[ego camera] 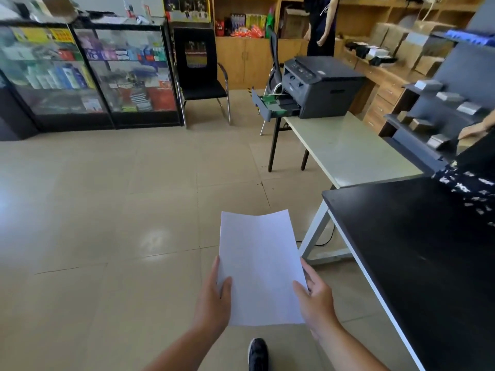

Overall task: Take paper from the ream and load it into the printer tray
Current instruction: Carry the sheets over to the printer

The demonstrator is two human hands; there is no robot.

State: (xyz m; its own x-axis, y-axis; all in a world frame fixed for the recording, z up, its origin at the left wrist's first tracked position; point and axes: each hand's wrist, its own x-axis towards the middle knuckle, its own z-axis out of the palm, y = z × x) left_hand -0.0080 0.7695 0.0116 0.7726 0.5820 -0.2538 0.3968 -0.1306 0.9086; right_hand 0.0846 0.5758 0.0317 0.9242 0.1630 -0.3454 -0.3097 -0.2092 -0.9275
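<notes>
The left hand (215, 295) grips the left long edge of a stack of white paper (259, 269), thumb on top and fingers under the sheets. The right hand (316, 297) grips the opposite long edge in the same manner, thumb on the top face. The paper is held between the hands, roughly level, above the tiled floor (107, 210); its far short edge curves slightly upward. How many sheets it contains cannot be told. Below the hands a dark shoe (257, 353) stands on the floor. Ahead of the hands and to their right, well apart, a dark grey printer (321, 85) sits at the far end of a pale worktop (345, 148). The printer tray (273, 104) is pulled out toward the left, overhanging the worktop's end, with green guides visible inside. Directly right of the hands is a black worktop (415, 250) on a white frame. Far ahead and left of the hands stand glass display cabinets (88, 73) and a black chair (201, 73). A second person (321, 25) stands beyond the printer.
</notes>
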